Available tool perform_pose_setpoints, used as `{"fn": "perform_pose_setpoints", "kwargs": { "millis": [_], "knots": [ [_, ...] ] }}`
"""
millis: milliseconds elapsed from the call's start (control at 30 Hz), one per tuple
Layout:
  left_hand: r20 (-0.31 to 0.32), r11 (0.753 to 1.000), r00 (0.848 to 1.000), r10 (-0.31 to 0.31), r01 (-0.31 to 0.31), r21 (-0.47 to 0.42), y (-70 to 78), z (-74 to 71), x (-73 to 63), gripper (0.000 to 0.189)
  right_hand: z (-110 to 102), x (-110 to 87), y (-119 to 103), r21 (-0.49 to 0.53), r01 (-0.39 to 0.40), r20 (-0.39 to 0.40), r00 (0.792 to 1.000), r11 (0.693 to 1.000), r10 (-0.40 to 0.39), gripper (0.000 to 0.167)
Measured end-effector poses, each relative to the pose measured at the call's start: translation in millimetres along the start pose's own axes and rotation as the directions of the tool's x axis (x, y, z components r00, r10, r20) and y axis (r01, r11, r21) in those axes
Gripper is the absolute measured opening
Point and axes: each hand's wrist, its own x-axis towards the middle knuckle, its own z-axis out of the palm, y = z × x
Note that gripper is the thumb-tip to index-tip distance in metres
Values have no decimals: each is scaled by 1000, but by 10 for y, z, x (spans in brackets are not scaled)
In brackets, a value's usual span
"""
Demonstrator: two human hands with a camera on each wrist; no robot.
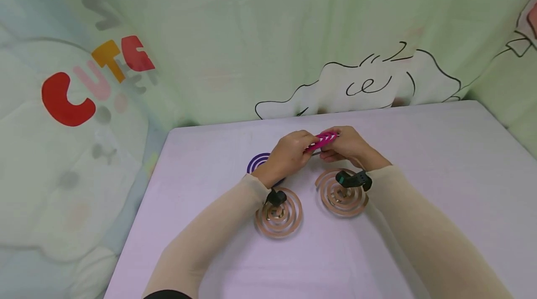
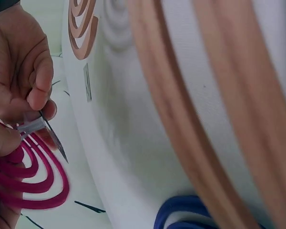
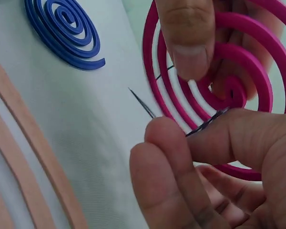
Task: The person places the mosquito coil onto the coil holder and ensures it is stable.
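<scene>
My left hand [image 1: 292, 152] holds a pink mosquito coil [image 3: 234, 93] near its middle, thumb on the near face and fingers behind. My right hand [image 1: 347, 144] pinches a slim, pointed metal piece [image 3: 143, 103] between thumb and fingertips, close to the coil. In the right wrist view its sharp tip sticks out past the fingertips, while the grip hides part of it. Whether the metal piece touches the coil, I cannot tell. Behind my left forearm lies a blue coil [image 3: 83, 63], partly covered in the head view.
Two tan coils, one on the left [image 1: 277, 235] and one on the right [image 1: 344, 214], sit on the white table [image 1: 440, 159] below my wrists. Metal glints at their centres. A pale printed curtain [image 1: 235, 47] hangs behind the table.
</scene>
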Motion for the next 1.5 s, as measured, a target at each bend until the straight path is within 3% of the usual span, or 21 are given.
{"fn": "perform_pose_setpoints", "kwargs": {
  "millis": [200, 400, 600, 833, 1067, 1167, 1333, 1500],
  "knots": [
    [-24, 1000, 1000, -7, 7, 8, -28, 2, -30, 27, -56, 8, 35, 106, -39, 47, 998, 994, 34, 47],
    [-78, 1000, 997, 11, -12, -11, -40, 23, -30, 22, -51, -10, 24, 211, -61, 88, 995, 976, 43, 24],
    [-100, 994, 993, -69, 60, -91, -36, 36, -15, 16, -35, -13, 9, 240, -85, 99, 993, 967, 63, 15],
    [-104, 952, 972, -211, 180, -248, -67, 46, -4, 15, -48, 10, 15, 244, -132, 128, 986, 961, 103, 34],
    [-92, 892, 943, -319, 266, -365, -117, 45, -18, 14, -51, -7, -1, 293, -120, 150, 986, 948, 79, 33],
    [-87, 878, 936, -341, 284, -386, -123, 36, -23, 14, -45, -20, -13, 295, -104, 145, 987, 950, 63, 36],
    [-96, 890, 939, -330, 275, -365, -122, 37, -29, 12, -27, -35, -30, 297, -109, 139, 988, 949, 70, 39],
    [-128, 926, 952, -278, 230, -301, -132, 40, -29, 10, -15, -41, -39, 310, -114, 131, 988, 944, 76, 39]
  ]
}}
